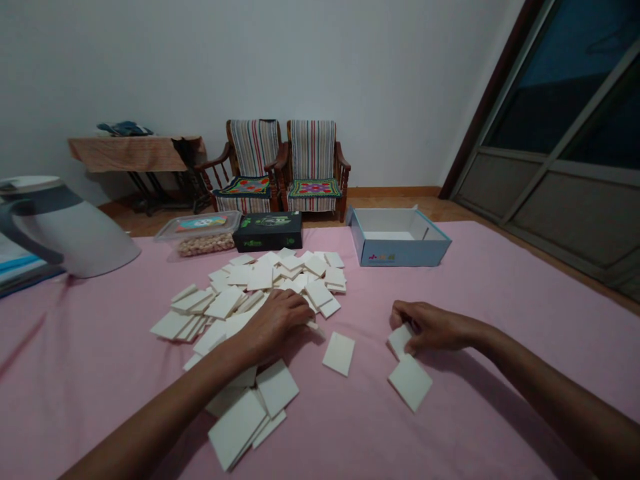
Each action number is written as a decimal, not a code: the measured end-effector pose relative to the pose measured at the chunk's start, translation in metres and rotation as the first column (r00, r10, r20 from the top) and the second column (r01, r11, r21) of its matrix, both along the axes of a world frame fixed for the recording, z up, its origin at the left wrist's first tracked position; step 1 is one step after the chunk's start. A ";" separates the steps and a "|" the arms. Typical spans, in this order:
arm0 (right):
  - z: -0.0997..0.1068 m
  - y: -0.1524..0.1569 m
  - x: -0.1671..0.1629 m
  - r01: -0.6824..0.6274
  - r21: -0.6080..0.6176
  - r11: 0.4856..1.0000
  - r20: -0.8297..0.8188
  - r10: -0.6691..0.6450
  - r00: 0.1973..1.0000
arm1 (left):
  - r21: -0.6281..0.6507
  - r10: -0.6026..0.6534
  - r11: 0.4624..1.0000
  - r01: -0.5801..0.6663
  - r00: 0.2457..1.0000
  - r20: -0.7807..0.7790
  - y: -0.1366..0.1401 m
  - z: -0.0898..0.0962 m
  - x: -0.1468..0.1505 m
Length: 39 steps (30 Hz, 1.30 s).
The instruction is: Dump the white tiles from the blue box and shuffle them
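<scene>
A spread heap of cream square tiles lies on the pink cloth. My left hand rests palm down on the near side of the heap, its fingers curled over a tile at the edge. My right hand sits to the right, fingertips pinching a single tile lying flat on the cloth. Another loose tile lies just in front of that one, and one more sits between my hands. More tiles are piled beside my left forearm.
An open blue-and-white cardboard box stands at the back right. A black box and a clear tub of nuts sit behind the heap. A white kettle stands at far left. Two striped chairs are beyond.
</scene>
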State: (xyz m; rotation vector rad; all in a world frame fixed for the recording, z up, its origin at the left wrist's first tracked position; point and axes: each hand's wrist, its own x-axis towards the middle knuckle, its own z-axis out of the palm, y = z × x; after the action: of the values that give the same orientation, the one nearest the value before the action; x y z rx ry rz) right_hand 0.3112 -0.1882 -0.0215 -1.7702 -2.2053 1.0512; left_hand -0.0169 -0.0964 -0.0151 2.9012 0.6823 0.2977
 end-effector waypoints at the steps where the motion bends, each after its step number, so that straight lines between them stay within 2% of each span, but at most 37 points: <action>1: 0.002 0.000 0.002 0.000 -0.001 1.000 -0.041 0.000 0.999 | 0.008 0.011 1.000 -0.011 1.000 0.014 0.002 0.000 0.000; 5: 0.024 -0.010 0.008 -0.013 0.061 0.998 -0.221 0.026 0.975 | -0.011 0.115 0.993 -0.114 0.986 0.117 0.011 0.006 -0.001; 8: 0.035 -0.026 0.007 -0.075 -0.005 0.997 -0.245 0.071 0.967 | -0.065 0.286 0.958 -0.279 0.935 0.210 0.023 0.013 -0.007; 11: 0.026 -0.039 0.003 -0.064 -0.052 0.997 -0.146 0.056 0.988 | -0.058 0.458 0.888 -0.456 0.864 0.208 0.042 0.012 -0.017; 13: 0.012 -0.043 0.001 -0.035 -0.031 0.999 -0.078 0.033 0.996 | 0.009 0.527 0.842 -0.540 0.824 0.209 0.053 0.006 -0.025; 15: 0.000 -0.044 -0.001 -0.055 0.003 0.998 -0.041 0.055 0.998 | 0.089 0.535 0.817 -0.570 0.806 0.253 0.060 -0.002 -0.032; 18: -0.007 -0.042 -0.002 -0.109 0.034 0.993 -0.015 0.110 0.994 | 0.129 0.502 0.821 -0.557 0.811 0.301 0.058 -0.008 -0.038; 22: -0.001 -0.040 -0.007 -0.039 -0.062 0.997 0.062 0.043 0.997 | 0.081 0.498 0.832 -0.548 0.805 0.323 0.046 -0.003 -0.043; 25: 0.010 -0.033 -0.013 -0.069 -0.123 0.990 0.087 0.080 0.993 | 0.040 0.498 0.834 -0.551 0.781 0.378 0.039 0.001 -0.047; 27: 0.018 -0.021 -0.021 -0.113 -0.057 0.992 0.059 0.116 0.991 | 0.024 0.498 0.826 -0.563 0.749 0.437 0.037 0.002 -0.051; 29: 0.026 -0.001 -0.035 -0.111 0.062 0.992 0.027 0.110 0.994 | 0.012 0.508 0.807 -0.591 0.704 0.496 0.035 0.000 -0.055; 31: 0.031 0.027 -0.055 -0.073 0.171 0.983 0.016 0.071 0.997 | 0.002 0.519 0.787 -0.617 0.665 0.537 0.033 -0.002 -0.059; 34: 0.033 0.073 -0.090 -0.054 0.291 0.955 0.027 0.048 0.998 | 0.011 0.519 0.775 -0.632 0.645 0.561 0.032 -0.008 -0.064; 36: 0.032 0.097 -0.112 0.005 0.403 0.915 0.018 -0.013 1.000 | 0.032 0.509 0.771 -0.636 0.647 0.567 0.032 -0.012 -0.067; 38: 0.029 0.107 -0.132 0.057 0.576 0.815 -0.024 -0.052 0.998 | 0.062 0.489 0.770 -0.635 0.650 0.582 0.032 -0.015 -0.070; 39: 0.028 0.106 -0.141 0.057 0.647 0.760 -0.054 -0.029 0.998 | 0.078 0.474 0.771 -0.632 0.651 0.593 0.032 -0.017 -0.071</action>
State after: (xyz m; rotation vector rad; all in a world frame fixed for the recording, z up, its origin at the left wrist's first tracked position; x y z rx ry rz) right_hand 0.1704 -0.0820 0.0065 -1.4383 -2.1139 0.2267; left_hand -0.0876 -0.0641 -0.0318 2.5068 1.5022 1.3378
